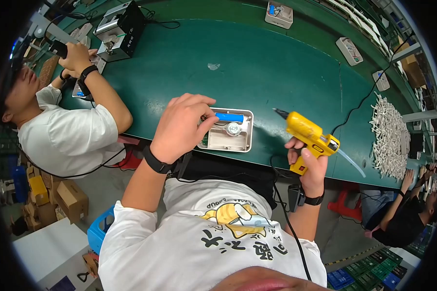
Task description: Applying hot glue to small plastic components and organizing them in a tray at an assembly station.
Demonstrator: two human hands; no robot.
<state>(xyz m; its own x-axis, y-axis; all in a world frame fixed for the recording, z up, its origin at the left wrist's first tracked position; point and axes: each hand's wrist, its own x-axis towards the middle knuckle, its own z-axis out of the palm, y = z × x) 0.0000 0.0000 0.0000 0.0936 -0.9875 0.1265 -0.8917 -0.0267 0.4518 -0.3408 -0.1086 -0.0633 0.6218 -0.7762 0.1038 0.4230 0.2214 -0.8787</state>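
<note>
An open white plastic case (pixel 238 144) lies on the green table in front of me. Inside it are a blue cylindrical battery (pixel 232 117), a round clear-and-silver part (pixel 233 129), wires and a bit of green circuit board at the left end. My left hand (pixel 182 123) reaches over the left part of the case. Its thumb and bent fingers close on the battery's left end, which they partly hide. To the right of the case, my right hand (pixel 310 162) grips a yellow hot glue gun (pixel 306 131). The dark nozzle points up and left, apart from the case; a clear glue stick (pixel 350 162) sticks out behind.
At my left a person (pixel 68 126) works beside a black-and-silver machine (pixel 119 31). Several white cases (pixel 279 15) stand along the far side. A heap of small white parts (pixel 389 136) lies at right. A black cable (pixel 366 99) crosses the table's right side.
</note>
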